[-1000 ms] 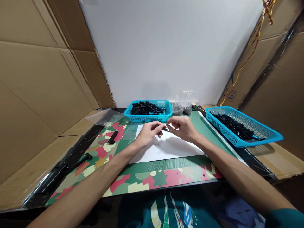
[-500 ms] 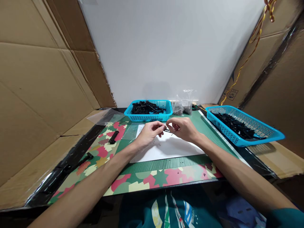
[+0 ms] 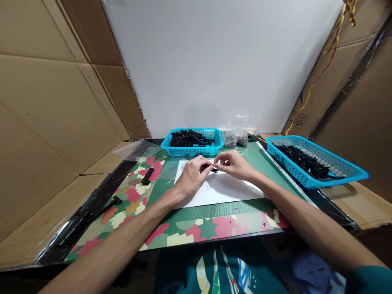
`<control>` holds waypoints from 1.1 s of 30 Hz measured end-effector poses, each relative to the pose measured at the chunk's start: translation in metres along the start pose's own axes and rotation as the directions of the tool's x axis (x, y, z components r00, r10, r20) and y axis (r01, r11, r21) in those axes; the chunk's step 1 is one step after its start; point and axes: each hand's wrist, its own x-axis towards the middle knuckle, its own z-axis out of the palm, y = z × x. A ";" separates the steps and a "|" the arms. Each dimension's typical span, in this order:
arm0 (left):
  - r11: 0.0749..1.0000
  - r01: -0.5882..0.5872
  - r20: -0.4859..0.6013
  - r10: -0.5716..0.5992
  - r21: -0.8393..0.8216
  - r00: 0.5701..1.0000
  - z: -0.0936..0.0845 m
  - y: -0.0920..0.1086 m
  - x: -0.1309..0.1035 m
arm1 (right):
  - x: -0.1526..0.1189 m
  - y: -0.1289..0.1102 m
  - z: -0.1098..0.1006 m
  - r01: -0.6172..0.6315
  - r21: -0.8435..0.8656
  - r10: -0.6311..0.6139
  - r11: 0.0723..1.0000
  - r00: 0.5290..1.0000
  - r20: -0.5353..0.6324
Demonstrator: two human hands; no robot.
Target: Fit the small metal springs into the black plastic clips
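Over a white sheet of paper (image 3: 226, 190), my left hand (image 3: 193, 175) is closed on a small black part (image 3: 215, 170), which pokes out past the fingertips. My right hand (image 3: 233, 164) is pinched close beside it at the part's right end; whatever is between its fingertips is too small to make out. The fingertips of both hands nearly meet. Just below my left hand, a tiny curved piece (image 3: 206, 186) lies on the paper.
Behind the hands stands a blue basket (image 3: 191, 152) of black parts, with clear bags (image 3: 241, 136) of small pieces beside it. Another blue basket (image 3: 318, 181) of black parts is at the right. Black pieces (image 3: 148, 176) lie on the patterned mat (image 3: 131, 196) at the left.
My left hand has turned over the part, its back now more towards the camera. The black part has tilted and sits lower, and my right fingertips have closed in on it.
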 end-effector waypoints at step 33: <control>0.950 -0.032 0.205 -0.034 0.311 0.978 0.004 -0.002 -0.005 | 0.003 0.022 0.025 -0.287 -0.170 0.250 0.943 0.945 -0.208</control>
